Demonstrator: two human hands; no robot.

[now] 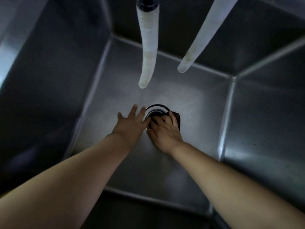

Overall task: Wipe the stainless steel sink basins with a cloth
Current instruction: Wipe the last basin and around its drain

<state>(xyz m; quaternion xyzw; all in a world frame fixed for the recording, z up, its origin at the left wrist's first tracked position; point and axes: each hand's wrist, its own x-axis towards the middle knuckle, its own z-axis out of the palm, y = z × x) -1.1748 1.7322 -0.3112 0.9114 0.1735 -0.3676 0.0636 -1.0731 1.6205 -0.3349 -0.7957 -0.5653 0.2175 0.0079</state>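
Observation:
I look straight down into a deep stainless steel sink basin (189, 100). Both my arms reach to its floor. My right hand (163, 131) presses a dark cloth (177, 120) onto the round drain (156, 109), its fingers curled over the fabric. Most of the cloth is hidden under that hand. My left hand (132, 123) lies flat on the basin floor just left of the drain, fingers spread, with fingertips touching the drain's rim.
Two whitish hoses hang into the basin from above: a ribbed one (147, 47) at centre and a smooth one (203, 35) to its right. Steep steel walls (49, 96) close in on all sides.

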